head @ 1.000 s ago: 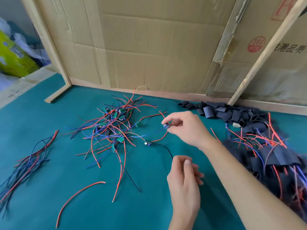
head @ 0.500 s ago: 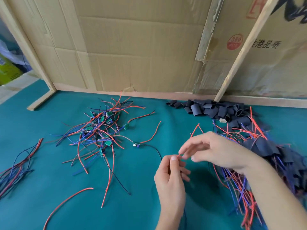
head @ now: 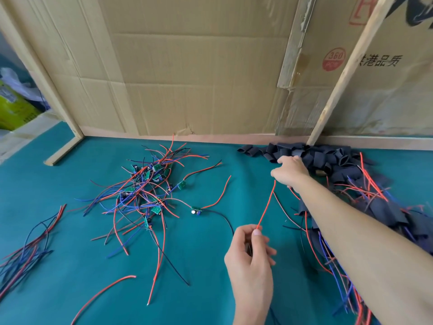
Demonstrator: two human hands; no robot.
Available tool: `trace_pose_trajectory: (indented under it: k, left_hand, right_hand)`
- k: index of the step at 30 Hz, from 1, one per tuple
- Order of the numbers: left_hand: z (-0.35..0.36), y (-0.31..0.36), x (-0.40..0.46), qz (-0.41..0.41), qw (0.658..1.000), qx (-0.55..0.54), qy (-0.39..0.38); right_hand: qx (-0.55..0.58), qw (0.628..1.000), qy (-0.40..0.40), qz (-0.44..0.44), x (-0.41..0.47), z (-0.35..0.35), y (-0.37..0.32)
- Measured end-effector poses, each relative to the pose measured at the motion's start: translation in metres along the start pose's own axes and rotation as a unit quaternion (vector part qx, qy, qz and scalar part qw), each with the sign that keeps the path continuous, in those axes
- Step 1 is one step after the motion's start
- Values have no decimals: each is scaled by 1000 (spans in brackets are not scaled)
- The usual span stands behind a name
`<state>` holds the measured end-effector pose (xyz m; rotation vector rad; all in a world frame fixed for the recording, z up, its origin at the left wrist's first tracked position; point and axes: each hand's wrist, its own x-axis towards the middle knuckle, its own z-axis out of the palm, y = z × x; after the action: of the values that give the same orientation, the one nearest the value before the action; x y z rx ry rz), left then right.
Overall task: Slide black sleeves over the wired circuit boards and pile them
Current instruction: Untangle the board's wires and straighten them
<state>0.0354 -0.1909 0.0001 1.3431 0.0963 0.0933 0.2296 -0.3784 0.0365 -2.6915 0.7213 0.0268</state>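
Note:
My left hand (head: 249,261) is low in the middle and pinches the lower end of a red wire (head: 266,206) between thumb and fingers. The wire rises to a point just under my right hand (head: 289,172). Whatever else the left hand holds is hidden. My right hand is stretched out to the heap of loose black sleeves (head: 328,158) at the back right, with its forefinger touching the heap's near edge. A tangle of wired green circuit boards (head: 145,188) lies at centre left. One single board (head: 195,210) lies apart. Sleeved boards (head: 386,214) are heaped at the right.
A teal mat (head: 70,254) covers the table. A bundle of loose red, blue and black wires (head: 25,249) lies at the left edge, and a stray red wire (head: 103,294) in front. A cardboard wall (head: 199,78) with wooden slats (head: 346,71) closes the back.
My right hand has left my left hand and reached back right to the sleeve heap. My left hand kept hold of the wire, which now stands up from it.

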Motion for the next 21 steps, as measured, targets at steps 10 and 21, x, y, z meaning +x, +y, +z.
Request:
trace_pose_trajectory:
  k: [10, 21]
  left_hand:
    - [2, -6, 3, 25, 997, -10, 68]
    - [0, -7, 0, 42, 997, 21, 53]
  right_hand:
    - [241, 941, 221, -90, -123, -28, -2]
    - [600, 772, -135, -159, -207, 23, 28]
